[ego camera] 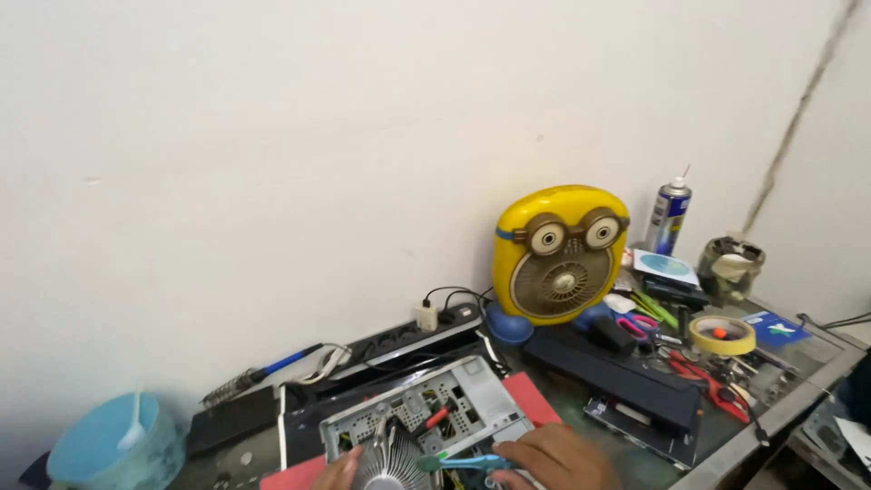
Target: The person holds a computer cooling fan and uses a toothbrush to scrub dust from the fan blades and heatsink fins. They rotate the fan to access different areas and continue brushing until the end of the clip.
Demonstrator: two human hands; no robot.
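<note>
Here, at the bottom edge of the head view, your right hand (555,456) lies knuckles-up over a blue-handled tool (464,462), fingers curled round its handle; the tool points left toward the finned round cooler (388,456). Your left hand (337,473) is mostly cut off by the frame. It touches the cooler's left rim, but you cannot tell whether it grips or only rests there.

The cooler sits inside the open grey metal computer case (454,390), which lies flat on a red mat (535,399) at the near side of the glass-topped bench (798,377).

Behind the case: a black power strip (404,340) with a white plug along the wall, and a blue-handled soldering iron (263,374) to its left. A pale blue bowl (104,445) stands at far left.

Right of centre, a yellow cartoon-faced desk fan (558,256) stands upright against the wall, a spray can (669,216) just beyond it. A long black box (617,372) lies in front of the fan. A roll of yellow tape (722,335) lies farther right, red-handled cutters (708,381) near it.
</note>
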